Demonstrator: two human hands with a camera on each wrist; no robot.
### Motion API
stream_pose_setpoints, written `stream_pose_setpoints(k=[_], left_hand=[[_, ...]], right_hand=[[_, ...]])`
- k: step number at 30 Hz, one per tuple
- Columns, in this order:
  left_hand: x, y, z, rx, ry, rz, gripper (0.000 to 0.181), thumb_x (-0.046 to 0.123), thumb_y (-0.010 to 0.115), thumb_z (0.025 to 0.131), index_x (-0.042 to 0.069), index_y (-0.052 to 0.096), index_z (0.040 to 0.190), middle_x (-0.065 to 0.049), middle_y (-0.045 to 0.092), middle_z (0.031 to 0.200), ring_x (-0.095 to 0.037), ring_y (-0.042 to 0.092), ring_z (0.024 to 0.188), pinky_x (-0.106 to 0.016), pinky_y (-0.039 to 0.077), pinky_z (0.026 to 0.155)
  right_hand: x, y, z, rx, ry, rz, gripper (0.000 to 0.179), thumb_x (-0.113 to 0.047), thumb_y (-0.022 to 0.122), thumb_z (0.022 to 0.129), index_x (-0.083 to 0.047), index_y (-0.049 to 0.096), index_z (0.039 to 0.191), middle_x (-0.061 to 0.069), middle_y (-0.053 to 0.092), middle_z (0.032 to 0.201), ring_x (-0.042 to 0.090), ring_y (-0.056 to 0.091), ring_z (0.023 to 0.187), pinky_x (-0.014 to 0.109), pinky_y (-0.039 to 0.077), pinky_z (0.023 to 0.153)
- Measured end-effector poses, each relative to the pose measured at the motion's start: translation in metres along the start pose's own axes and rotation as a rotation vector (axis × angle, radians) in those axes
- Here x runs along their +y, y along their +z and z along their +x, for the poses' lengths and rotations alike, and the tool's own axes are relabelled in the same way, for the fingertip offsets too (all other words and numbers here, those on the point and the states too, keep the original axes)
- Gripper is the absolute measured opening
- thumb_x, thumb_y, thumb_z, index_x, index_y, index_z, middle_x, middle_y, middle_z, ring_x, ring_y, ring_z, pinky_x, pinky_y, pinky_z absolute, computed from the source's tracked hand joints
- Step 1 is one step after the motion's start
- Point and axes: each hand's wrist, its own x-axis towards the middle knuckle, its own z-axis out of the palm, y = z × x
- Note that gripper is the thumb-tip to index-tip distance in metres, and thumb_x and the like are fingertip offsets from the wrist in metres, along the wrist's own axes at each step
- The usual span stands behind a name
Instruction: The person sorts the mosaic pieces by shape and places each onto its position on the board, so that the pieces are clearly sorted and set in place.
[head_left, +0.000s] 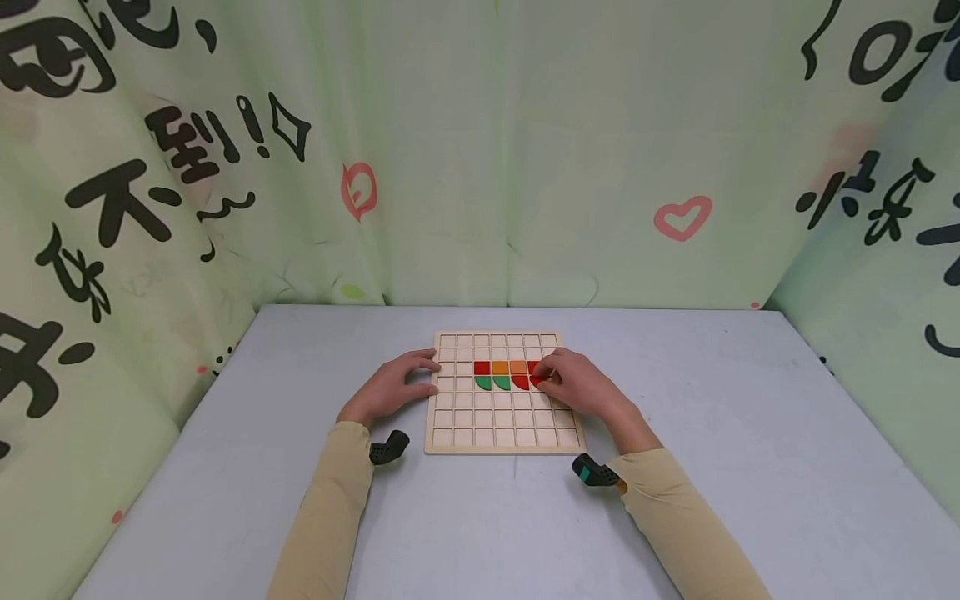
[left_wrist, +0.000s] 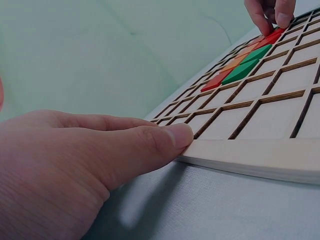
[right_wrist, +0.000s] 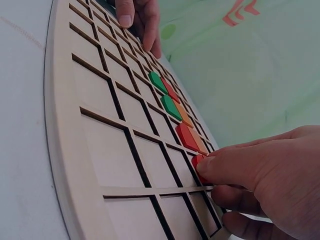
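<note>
A wooden grid board (head_left: 504,421) lies flat on the table. My left hand (head_left: 396,387) touches its left edge, thumb (left_wrist: 167,135) and fingers extended along the rim. At the other end of the coloured pieces, my right hand (head_left: 576,380) pinches a red quarter-circle piece (right_wrist: 196,162), partly hidden by the thumb. In the upper row sit a red square (head_left: 482,367), two orange squares (head_left: 508,367) and another red square (head_left: 532,366), partly covered by fingers. Below them are two green quarter-circles (head_left: 483,382) and a red quarter-circle (head_left: 521,382).
The white table (head_left: 465,525) extends around the board on all sides. A pale green curtain (head_left: 585,167) with black lettering and red drawings hangs behind it and along both sides. Each wrist wears a black camera (head_left: 389,447).
</note>
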Motion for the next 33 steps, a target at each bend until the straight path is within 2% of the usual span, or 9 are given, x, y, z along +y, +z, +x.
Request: stream_pose_setpoints(k=[14, 27, 33], left_hand=[[-0.0002, 0.0009, 0.0012, 0.006, 0.009, 0.004, 0.039, 0.027, 0.072, 0.09, 0.012, 0.064, 0.125, -0.002, 0.041, 0.152, -0.026, 0.03, 0.144, -0.044, 0.028, 0.117], [0.0039, 0.0, -0.0019, 0.007, -0.003, -0.031, 0.037, 0.023, 0.073, 0.09, 0.011, 0.065, 0.124, -0.003, 0.041, 0.152, -0.027, 0.03, 0.144, -0.044, 0.028, 0.117], [0.0044, -0.0006, -0.0019, 0.008, -0.01, -0.024, 0.038, 0.024, 0.073, 0.09, 0.012, 0.065, 0.124, -0.002, 0.041, 0.152, -0.026, 0.03, 0.144, -0.043, 0.028, 0.117]], right_hand=[[0.0009, -0.0013, -0.0023, 0.002, 0.027, 0.013, 0.015, -0.009, 0.066, 0.091, -0.003, 0.069, 0.105, 0.008, 0.061, 0.104, 0.02, 0.055, 0.087, 0.033, 0.053, 0.078], [0.0006, -0.0012, -0.0029, 0.009, 0.028, 0.006, 0.014, -0.01, 0.068, 0.09, -0.004, 0.069, 0.103, 0.008, 0.061, 0.102, 0.019, 0.054, 0.085, 0.031, 0.05, 0.075], [0.002, -0.0029, -0.0033, 0.014, 0.036, 0.017, 0.016, -0.013, 0.066, 0.092, -0.004, 0.07, 0.105, 0.008, 0.062, 0.102, 0.021, 0.055, 0.087, 0.034, 0.052, 0.077]])
